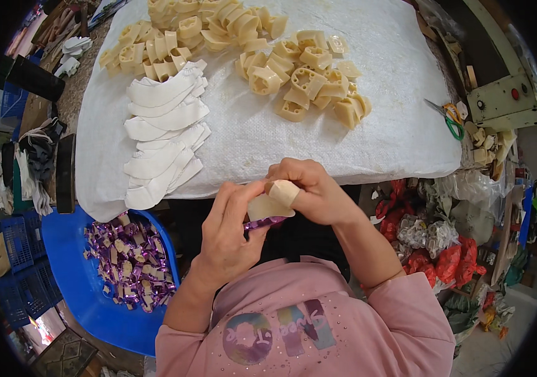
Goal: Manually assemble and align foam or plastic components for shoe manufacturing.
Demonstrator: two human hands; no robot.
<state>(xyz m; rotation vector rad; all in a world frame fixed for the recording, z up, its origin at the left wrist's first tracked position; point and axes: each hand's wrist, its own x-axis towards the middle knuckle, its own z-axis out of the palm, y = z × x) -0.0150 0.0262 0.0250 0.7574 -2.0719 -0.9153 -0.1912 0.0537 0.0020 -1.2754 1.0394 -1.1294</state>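
Above my lap, just off the near edge of the table, both hands hold one pale cream shoe-heel-like piece with a shiny purple edge along its lower side. My left hand pinches it from the left, fingers on top and thumb below. My right hand is closed on its upper right side. A beige covering shows at the right thumb tip; I cannot tell whether it is a thumb cover. Curved white strips lie overlapped in a column on the table's left side, beyond my left hand.
A white woven sheet covers the table. Cream heel-like pieces lie heaped at the back and middle. Scissors rest at the right edge. A blue bin at lower left holds purple-covered pieces. Red plastic bags are at right.
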